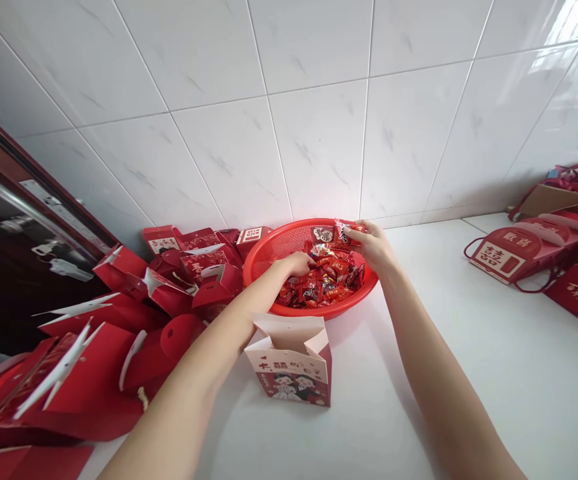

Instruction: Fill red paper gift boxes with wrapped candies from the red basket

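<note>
A red plastic basket [261, 257] stands against the tiled wall, partly filled with wrapped candies [326, 283], mostly red. My left hand [299, 264] reaches into it with curled fingers at the candies; whatever they grip is hidden. At the basket's right rim, my right hand [375, 245] holds a red-wrapped candy [343, 232] between thumb and fingers. In front of the basket, an open paper gift box [291, 363] stands upright, white at the top and red below, with a printed couple. My left forearm passes close by its left side.
Many red gift boxes [169, 293] crowd the left side of the white table [449, 333]. More red boxes [506, 253] with cord handles stand at the right, near a cardboard box [559, 200]. A dark door [13, 233] is at far left.
</note>
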`<state>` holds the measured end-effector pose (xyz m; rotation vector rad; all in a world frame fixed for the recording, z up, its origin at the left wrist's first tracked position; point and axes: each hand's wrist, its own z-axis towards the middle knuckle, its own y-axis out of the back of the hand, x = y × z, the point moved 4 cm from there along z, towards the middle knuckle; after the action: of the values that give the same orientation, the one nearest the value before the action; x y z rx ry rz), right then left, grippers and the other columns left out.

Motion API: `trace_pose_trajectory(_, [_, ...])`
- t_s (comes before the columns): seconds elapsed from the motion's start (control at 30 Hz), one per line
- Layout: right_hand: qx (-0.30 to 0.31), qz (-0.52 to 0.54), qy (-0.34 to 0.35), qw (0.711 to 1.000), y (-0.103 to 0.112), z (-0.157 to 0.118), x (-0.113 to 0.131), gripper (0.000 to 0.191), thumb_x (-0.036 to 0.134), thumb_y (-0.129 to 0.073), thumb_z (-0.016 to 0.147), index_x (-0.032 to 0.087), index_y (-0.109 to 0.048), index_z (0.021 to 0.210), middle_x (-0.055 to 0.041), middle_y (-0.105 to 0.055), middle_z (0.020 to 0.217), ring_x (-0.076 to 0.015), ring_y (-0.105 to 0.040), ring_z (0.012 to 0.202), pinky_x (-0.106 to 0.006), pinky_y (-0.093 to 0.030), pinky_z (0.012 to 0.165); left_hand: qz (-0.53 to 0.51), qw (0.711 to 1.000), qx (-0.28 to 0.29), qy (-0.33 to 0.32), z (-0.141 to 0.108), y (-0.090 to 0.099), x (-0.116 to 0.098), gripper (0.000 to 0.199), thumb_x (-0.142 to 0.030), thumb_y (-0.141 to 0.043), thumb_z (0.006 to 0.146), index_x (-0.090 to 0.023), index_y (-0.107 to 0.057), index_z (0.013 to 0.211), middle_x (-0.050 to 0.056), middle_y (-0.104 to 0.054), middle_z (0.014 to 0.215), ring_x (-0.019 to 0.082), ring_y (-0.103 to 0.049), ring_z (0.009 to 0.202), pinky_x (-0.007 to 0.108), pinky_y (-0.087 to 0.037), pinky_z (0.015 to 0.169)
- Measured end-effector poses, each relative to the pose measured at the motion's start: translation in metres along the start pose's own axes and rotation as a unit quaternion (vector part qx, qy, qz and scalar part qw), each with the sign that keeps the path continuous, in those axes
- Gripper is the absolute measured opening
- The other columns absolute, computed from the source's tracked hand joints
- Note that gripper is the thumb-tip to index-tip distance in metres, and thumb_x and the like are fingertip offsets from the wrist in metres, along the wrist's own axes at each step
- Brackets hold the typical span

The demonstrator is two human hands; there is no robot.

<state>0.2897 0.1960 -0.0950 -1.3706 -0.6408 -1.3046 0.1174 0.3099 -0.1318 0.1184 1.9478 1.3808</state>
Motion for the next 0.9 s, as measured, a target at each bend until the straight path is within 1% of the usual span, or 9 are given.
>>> trace_pose_trajectory(0.13, [0.001, 0.004, -0.002, 1.000, 0.001, 0.002, -0.002, 0.045, 0.043, -0.093, 0.053, 0.022, -0.058, 0.071, 0.0027, -0.066, 0.070, -0.0156, -0.064, 0.070, -0.033, -0.059, 0.070, -0.025, 1.000, 0.004, 0.006, -0.001, 0.003, -0.004, 0.005, -0.021, -0.076, 0.066, -0.022, -0.075, 0.070, 0.000, -0.071, 0.065, 0.021, -0.066, 0.071, 0.030, -0.050, 0.075])
trace_pose_trajectory(0.3, [-0.012, 0.012, -0.003, 1.000, 0.000, 0.003, -0.003, 0.043, 0.040, -0.093, 0.053, 0.023, -0.059, 0.072, 0.0035, -0.066, 0.068, -0.0159, -0.064, 0.069, -0.032, -0.058, 0.067, -0.097, 0.994, -0.041, -0.007, -0.003, 0.016, -0.008, 0.006, -0.018, -0.074, 0.069, -0.017, -0.070, 0.063, 0.001, -0.064, 0.057, 0.021, -0.063, 0.067, 0.030, -0.050, 0.068])
trace_pose_trajectory(0.37, [-0.020, 0.017, -0.003, 1.000, 0.000, 0.003, -0.003, 0.042, 0.040, -0.093, 0.053, 0.023, -0.059, 0.071, 0.0039, -0.066, 0.067, -0.0162, -0.065, 0.069, -0.032, -0.058, 0.066, -0.141, 0.987, -0.070, -0.024, -0.005, 0.023, -0.011, 0.007, -0.013, -0.070, 0.069, -0.016, -0.073, 0.075, 0.002, -0.069, 0.066, 0.020, -0.065, 0.072, 0.030, -0.052, 0.071])
trace_pose_trajectory(0.5, [-0.036, 0.028, 0.000, 0.999, 0.001, 0.003, -0.002, 0.044, 0.041, -0.094, 0.051, 0.023, -0.059, 0.072, 0.0042, -0.066, 0.068, -0.0154, -0.065, 0.068, -0.031, -0.059, 0.066, -0.234, 0.961, -0.128, -0.075, -0.015, 0.040, -0.021, 0.042, -0.010, -0.065, 0.075, -0.017, -0.069, 0.115, 0.005, -0.076, 0.100, 0.019, -0.069, 0.095, 0.030, -0.055, 0.086])
trace_pose_trajectory(0.57, [-0.046, 0.035, 0.001, 0.998, 0.002, 0.003, -0.002, 0.045, 0.041, -0.094, 0.050, 0.023, -0.059, 0.072, 0.0040, -0.067, 0.068, -0.0141, -0.064, 0.067, -0.029, -0.058, 0.064, -0.284, 0.943, -0.146, -0.092, -0.023, 0.046, -0.026, 0.056, -0.012, -0.066, 0.077, -0.018, -0.061, 0.132, 0.006, -0.075, 0.106, 0.018, -0.070, 0.098, 0.032, -0.055, 0.092])
trace_pose_trajectory(0.63, [-0.053, 0.040, -0.001, 0.998, 0.004, 0.003, -0.002, 0.046, 0.042, -0.093, 0.050, 0.022, -0.059, 0.072, 0.0040, -0.066, 0.067, -0.0133, -0.063, 0.065, -0.028, -0.057, 0.062, -0.364, 0.912, -0.161, -0.098, -0.032, 0.052, -0.028, 0.062, -0.013, -0.071, 0.074, -0.016, -0.059, 0.135, 0.006, -0.076, 0.102, 0.017, -0.071, 0.094, 0.033, -0.055, 0.094])
trace_pose_trajectory(0.73, [-0.057, 0.043, -0.011, 0.997, 0.005, 0.003, -0.002, 0.046, 0.042, -0.093, 0.052, 0.022, -0.056, 0.069, 0.0048, -0.063, 0.063, -0.0132, -0.062, 0.062, -0.029, -0.057, 0.061, -0.478, 0.852, -0.192, -0.093, -0.048, 0.057, -0.027, 0.056, -0.010, -0.080, 0.063, -0.012, -0.069, 0.118, 0.005, -0.077, 0.092, 0.018, -0.071, 0.090, 0.035, -0.055, 0.093])
trace_pose_trajectory(0.83, [-0.051, 0.042, -0.030, 0.997, 0.003, 0.001, 0.000, 0.046, 0.037, -0.094, 0.052, 0.022, -0.053, 0.066, 0.0049, -0.061, 0.059, -0.0134, -0.061, 0.060, -0.029, -0.057, 0.059, -0.519, 0.822, -0.215, -0.097, -0.068, 0.060, -0.023, 0.043, -0.011, -0.084, 0.056, -0.013, -0.076, 0.098, 0.006, -0.078, 0.091, 0.020, -0.071, 0.090, 0.035, -0.055, 0.091])
trace_pose_trajectory(0.9, [-0.038, 0.039, -0.041, 0.998, -0.002, -0.002, 0.003, 0.046, 0.034, -0.095, 0.050, 0.021, -0.052, 0.064, 0.0047, -0.060, 0.058, -0.0134, -0.061, 0.060, -0.029, -0.057, 0.058, -0.540, 0.806, -0.216, -0.109, -0.083, 0.061, -0.020, 0.037, -0.015, -0.085, 0.058, -0.014, -0.078, 0.094, 0.005, -0.078, 0.093, 0.018, -0.071, 0.086, 0.032, -0.056, 0.087])
